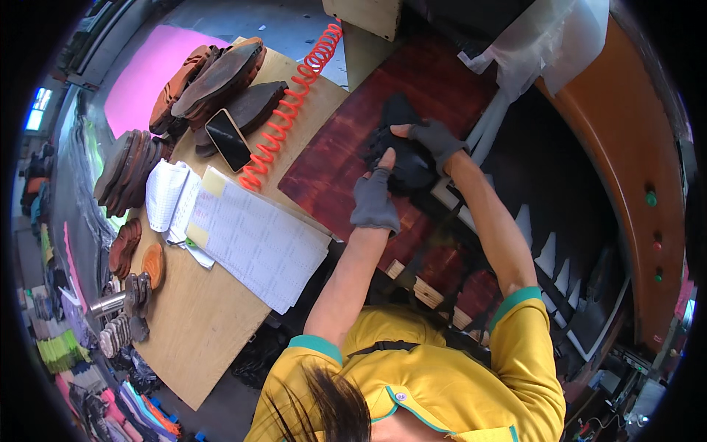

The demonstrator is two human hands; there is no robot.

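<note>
Workshop bench seen from above: pale plywood table (199, 324) to the left, dark red board (346, 155) ahead, black machine bed with white teeth (545, 250) to the right under an orange curved housing (633, 147).

Both hands in grey fingerless gloves, closed on a black bundle of leather-like pieces (401, 151) sitting on the far part of the dark red board. Left hand (374, 200) pressing down on the near side, fingers folded over the edge. Right hand (436, 140) curled over the top right corner, thumb tucked against the bundle. Exact grip under the fingers hidden.

Long axis of the bundle running roughly away from the body, narrow end pointing up and slightly left toward the wooden post (368, 15); broader end near the wrists. Outline blurred, so exact shape hard to tell.

Likely trouble: loose pieces sliding apart if pressure from the two hands turns uneven, with the lowest ones slipping toward the machine bed just beside the board's right edge. Also the risk of a forearm drifting over that toothed bed.

Elsewhere on the table: an orange coiled cord (287, 110), a phone (227, 138), printed sheets (254, 239), and stacks of brown sole-shaped cutting forms (213, 74).
</note>
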